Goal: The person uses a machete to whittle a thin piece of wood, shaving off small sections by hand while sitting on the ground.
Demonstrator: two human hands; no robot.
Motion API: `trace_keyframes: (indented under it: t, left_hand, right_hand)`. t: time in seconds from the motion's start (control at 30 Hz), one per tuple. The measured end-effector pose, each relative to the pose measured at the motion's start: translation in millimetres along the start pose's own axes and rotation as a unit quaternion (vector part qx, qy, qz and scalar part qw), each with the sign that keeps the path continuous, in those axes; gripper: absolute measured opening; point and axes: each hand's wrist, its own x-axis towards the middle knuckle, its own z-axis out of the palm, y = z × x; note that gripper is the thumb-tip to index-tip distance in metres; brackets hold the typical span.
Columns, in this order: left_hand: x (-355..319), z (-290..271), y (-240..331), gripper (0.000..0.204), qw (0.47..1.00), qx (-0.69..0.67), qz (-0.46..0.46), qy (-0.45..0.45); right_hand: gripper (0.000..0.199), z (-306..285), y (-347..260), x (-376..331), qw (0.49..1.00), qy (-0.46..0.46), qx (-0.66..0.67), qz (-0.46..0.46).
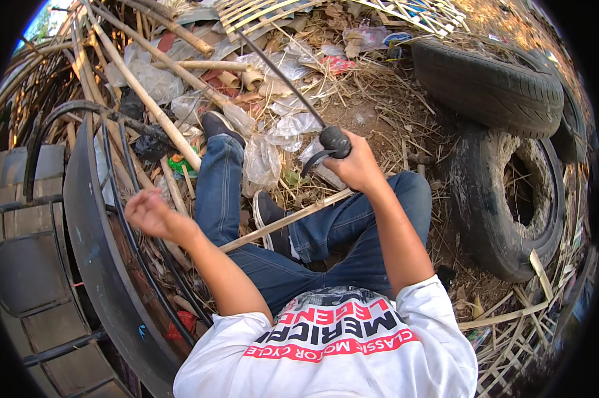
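My right hand (359, 163) is wrapped round the black handle (335, 142) of a machete, in front of my bent right knee. Its long, narrow dark blade (283, 78) points up and to the left, away from me. A strap loop hangs off the handle. A split bamboo strip (286, 220) rests across my legs, its right end passing below my right hand. Raised beside my left leg is my left hand (158, 213), holding nothing, with loosely bent, slightly blurred fingers apart from the strip.
Bamboo poles (143, 99) and plastic scraps (263, 162) litter the ground ahead. On my left stands a black metal frame with a curved panel (103, 265). Old tyres (488, 86) lie at right, one filled with a crusty material. A woven bamboo lattice (266, 14) sits at the far edge.
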Motion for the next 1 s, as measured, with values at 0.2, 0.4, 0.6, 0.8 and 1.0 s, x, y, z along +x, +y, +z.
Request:
trace_keyframes:
  t: [0.2, 0.4, 0.6, 0.8, 1.0]
  left_hand:
    - [-101.8, 11.5, -49.4, 0.066, 0.6, 0.353, -0.249, -0.673]
    - [-162.5, 7.1, -98.9, 0.049, 0.238, 0.318, -0.407, -0.822]
    - [-88.1, 43.5, -23.7, 0.037, 0.445, 0.399, -0.214, -0.773]
    - [-18.4, 79.9, 59.5, 0.039, 0.571, 0.427, -0.027, -0.7]
    - [3.7, 102.2, 98.7, 0.031, 0.573, 0.458, 0.091, -0.674]
  right_hand:
    - [0.028, -33.6, 11.6, -15.2, 0.994, 0.017, -0.013, 0.105]
    - [0.026, -46.6, 19.2, -29.6, 0.984, 0.019, 0.008, 0.178]
    - [0.027, -41.9, 21.3, -41.4, 0.983, 0.004, 0.056, 0.172]
    - [0.027, -35.6, 15.5, -57.7, 0.984, -0.03, 0.062, 0.165]
    - [0.025, -34.7, 25.0, -65.6, 0.983, -0.026, 0.066, 0.167]
